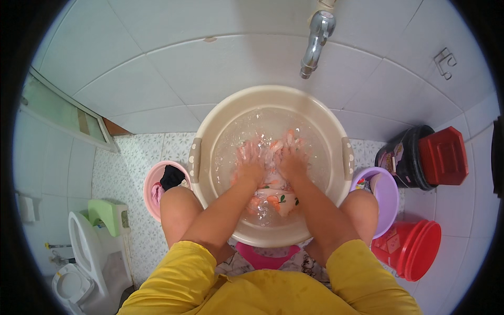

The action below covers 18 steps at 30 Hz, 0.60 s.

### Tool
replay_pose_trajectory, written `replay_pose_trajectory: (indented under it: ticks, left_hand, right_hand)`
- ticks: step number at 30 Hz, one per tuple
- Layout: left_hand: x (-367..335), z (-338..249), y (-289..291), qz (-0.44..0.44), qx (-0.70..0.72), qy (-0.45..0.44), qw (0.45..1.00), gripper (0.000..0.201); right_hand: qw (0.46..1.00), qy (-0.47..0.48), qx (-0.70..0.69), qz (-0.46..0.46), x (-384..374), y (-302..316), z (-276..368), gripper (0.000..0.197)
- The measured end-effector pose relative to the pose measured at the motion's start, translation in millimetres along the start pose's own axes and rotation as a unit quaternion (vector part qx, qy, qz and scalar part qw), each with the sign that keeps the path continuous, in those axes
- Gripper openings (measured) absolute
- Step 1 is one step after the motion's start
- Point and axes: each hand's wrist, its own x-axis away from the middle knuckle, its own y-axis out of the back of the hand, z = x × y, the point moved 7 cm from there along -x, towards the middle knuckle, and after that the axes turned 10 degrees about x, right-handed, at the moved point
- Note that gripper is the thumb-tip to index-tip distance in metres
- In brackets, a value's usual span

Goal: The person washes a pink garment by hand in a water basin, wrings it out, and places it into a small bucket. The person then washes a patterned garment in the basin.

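Note:
A large cream wash basin (241, 97) with brown-grey side handles stands in front of me, holding cloudy, sudsy water. In the water lies a wet pale cloth (266, 197) printed with orange fruit and green leaves. My left hand (250, 161) is in the water on the cloth's left part, its fingers stretched forward and apart. Beside it, to the right, my right hand (292, 160) presses on the cloth, with fingers also extended. Ripples and wet folds partly hide the fingertips of both hands.
A pink basin (149, 185) with clothes stands left, a purple basin (389, 202) right. Black bucket (401, 157), red container (446, 155) and red bucket (424, 251) line the right wall. A chrome tap (315, 42) hangs above; a toilet (89, 244) and green stool (107, 212) are left.

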Motion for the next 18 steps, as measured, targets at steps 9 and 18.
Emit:
replay_pose_trajectory:
  ticks: [9,18]
  left_hand:
    - [-12,26,-42,0.052,0.168,0.015,0.984,0.039]
    - [-30,73,-4,-0.086,0.858,0.146,0.485,0.029]
  right_hand:
    - [0.99,-0.014,-0.082,0.118,1,-17,-1,0.053]
    - [0.958,-0.124,-0.26,0.012,-17,-6,-28,0.061]
